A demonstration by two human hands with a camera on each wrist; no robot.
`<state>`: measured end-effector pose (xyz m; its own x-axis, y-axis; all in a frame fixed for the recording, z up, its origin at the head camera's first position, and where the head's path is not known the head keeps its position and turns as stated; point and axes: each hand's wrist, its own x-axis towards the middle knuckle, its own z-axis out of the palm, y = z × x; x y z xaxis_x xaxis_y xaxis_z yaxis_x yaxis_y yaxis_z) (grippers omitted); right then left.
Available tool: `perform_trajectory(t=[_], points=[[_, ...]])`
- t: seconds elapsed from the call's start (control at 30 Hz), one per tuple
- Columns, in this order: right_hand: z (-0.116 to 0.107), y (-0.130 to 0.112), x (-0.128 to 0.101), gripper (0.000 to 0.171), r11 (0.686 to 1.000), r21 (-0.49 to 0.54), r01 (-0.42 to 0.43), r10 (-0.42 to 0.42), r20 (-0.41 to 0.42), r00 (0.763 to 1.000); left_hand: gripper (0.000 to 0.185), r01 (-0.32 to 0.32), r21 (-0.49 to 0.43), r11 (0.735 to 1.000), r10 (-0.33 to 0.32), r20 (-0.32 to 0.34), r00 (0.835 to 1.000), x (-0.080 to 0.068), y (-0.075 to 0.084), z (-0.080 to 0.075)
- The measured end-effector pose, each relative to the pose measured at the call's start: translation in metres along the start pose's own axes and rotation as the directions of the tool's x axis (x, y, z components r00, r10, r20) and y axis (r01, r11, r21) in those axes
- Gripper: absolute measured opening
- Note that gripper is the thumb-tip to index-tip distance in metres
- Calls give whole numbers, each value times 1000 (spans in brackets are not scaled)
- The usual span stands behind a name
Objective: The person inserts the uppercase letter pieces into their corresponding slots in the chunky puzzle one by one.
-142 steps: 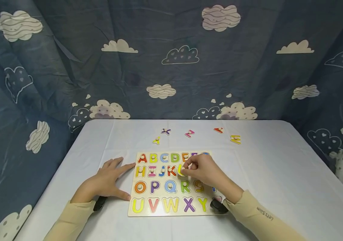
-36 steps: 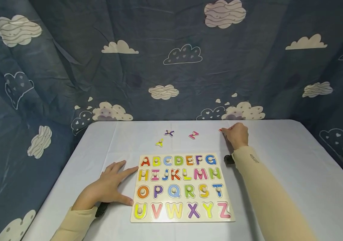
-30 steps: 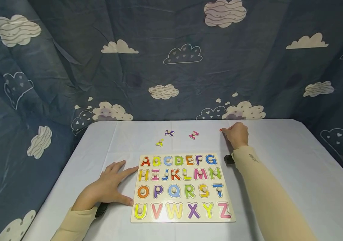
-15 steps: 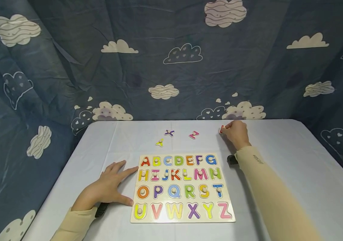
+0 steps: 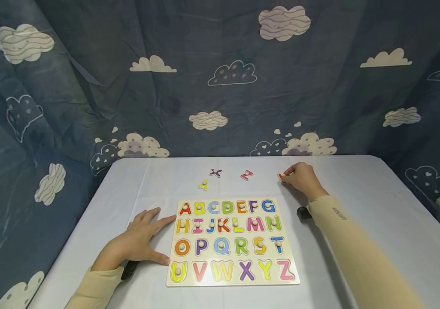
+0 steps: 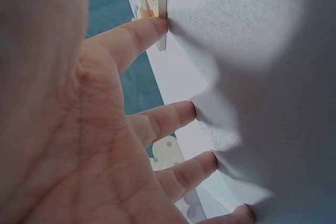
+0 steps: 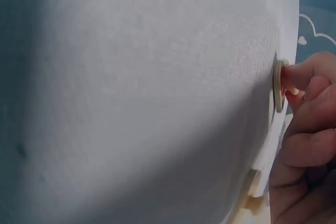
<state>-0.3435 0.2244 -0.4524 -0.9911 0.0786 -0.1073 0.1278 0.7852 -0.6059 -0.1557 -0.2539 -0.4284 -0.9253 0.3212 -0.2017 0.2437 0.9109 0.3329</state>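
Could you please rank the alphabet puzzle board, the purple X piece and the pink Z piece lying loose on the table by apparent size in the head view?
1. Alphabet puzzle board, by far the largest.
2. Purple X piece and pink Z piece: they look about alike, so no ranking between them.

cloud-print backdrop, loose purple X piece

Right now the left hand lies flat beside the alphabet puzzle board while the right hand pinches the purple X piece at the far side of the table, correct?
Not quite. The right hand pinches a red letter piece, as the head view shows; the purple X piece lies untouched farther left. The left hand does lie flat beside the alphabet puzzle board.
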Motion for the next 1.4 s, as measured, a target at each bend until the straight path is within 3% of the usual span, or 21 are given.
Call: perform_trajectory(t=[0.17, 0.37, 0.57, 0.9, 1.2, 1.4], points=[[5, 6, 3, 26, 995, 99, -28, 27, 15, 1000, 120, 17, 4, 1000, -17, -1, 1000, -2, -1, 0], [2, 8, -5, 27, 988, 142, -61, 60, 9, 998, 119, -2, -1, 1000, 2, -1, 1000, 1, 0, 1], [0, 0, -28, 31, 989, 146, 10, -18, 56, 998, 120, -2, 0, 1000, 2, -2, 1000, 2, 1, 2], [14, -27, -88, 25, 967, 198, 160, -184, 109, 977, 119, -2, -7, 1000, 2, -6, 1000, 1, 3, 0], [45, -59, -153, 15, 931, 290, 222, -277, 166, 946, 117, -10, -4, 1000, 10, -2, 1000, -1, 3, -1], [62, -76, -187, 11, 905, 347, 245, -337, 236, 911, 117, -16, -9, 1000, 16, -4, 1000, 0, 2, 0]])
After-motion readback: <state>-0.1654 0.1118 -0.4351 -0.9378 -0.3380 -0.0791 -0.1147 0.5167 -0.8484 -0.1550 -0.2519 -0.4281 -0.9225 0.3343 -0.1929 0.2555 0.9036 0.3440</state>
